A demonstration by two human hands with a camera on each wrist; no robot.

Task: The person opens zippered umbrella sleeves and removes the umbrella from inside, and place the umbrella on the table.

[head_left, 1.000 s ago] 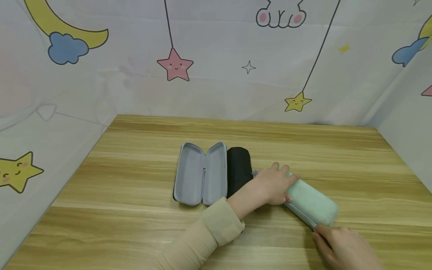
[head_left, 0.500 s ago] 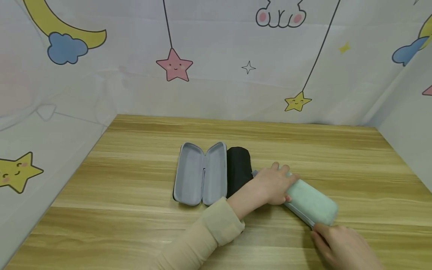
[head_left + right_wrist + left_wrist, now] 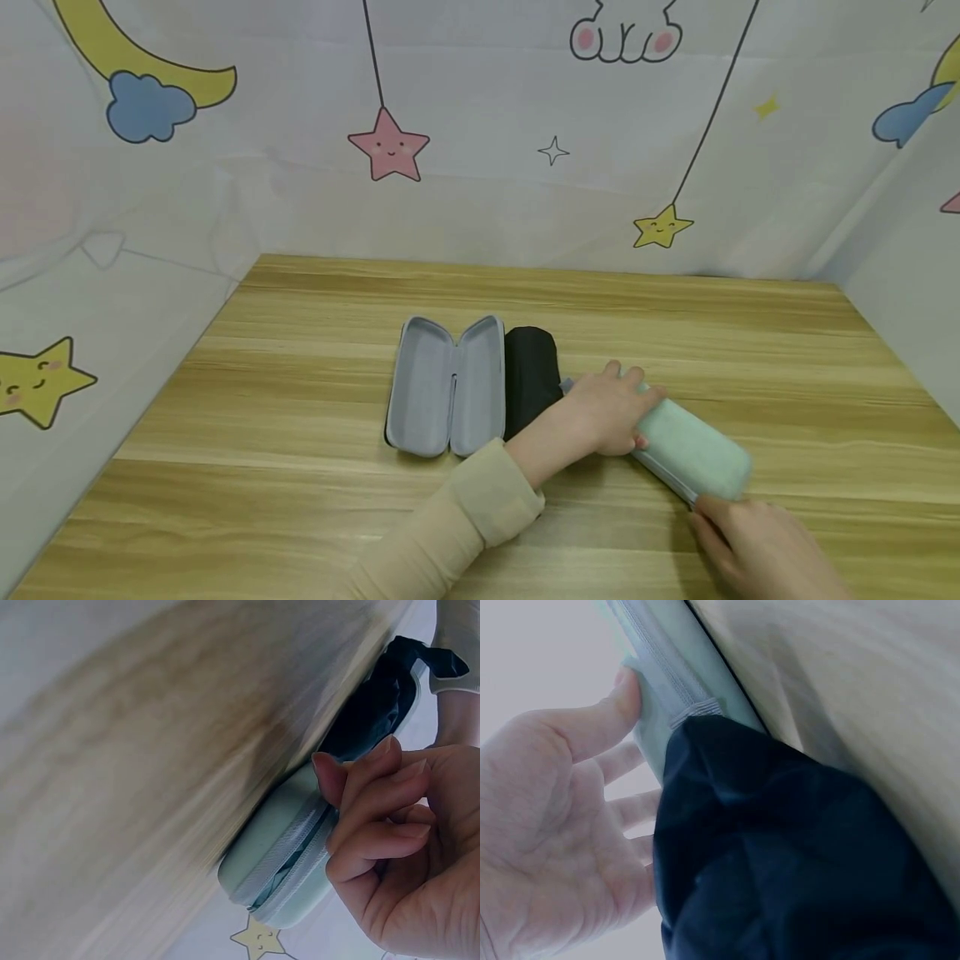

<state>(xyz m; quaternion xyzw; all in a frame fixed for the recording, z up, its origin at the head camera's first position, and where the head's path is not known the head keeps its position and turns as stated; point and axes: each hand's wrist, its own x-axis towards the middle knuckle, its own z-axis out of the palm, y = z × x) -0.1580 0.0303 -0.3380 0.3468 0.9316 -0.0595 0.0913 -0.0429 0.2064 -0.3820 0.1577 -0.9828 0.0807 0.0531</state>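
A mint green zippered hard case point(image 3: 697, 446) lies slantwise on the table. My left hand point(image 3: 603, 408) grips its far left end, fingers over the top and thumb point(image 3: 607, 716) on the near side. At the near right end, my right hand point(image 3: 765, 546) has thumb and curled fingers at the zipper point(image 3: 281, 855), pinching it; the pull is hidden under them. In the right wrist view the zipper is parted around the end, with teal fabric point(image 3: 289, 861) showing inside. A black fabric bundle point(image 3: 528, 367), shaped like a folded compact umbrella, lies beyond my left forearm.
A grey hard case point(image 3: 426, 392) stands unfolded left of the black bundle, both halves facing up. The wooden table point(image 3: 247, 467) is bounded by a printed cloth point(image 3: 480, 217) at the back and sides. My left sleeve point(image 3: 450, 533) crosses the near middle.
My right hand has shifted slightly left along the near side of the mint green case. The left hand and the other things stay where they were.
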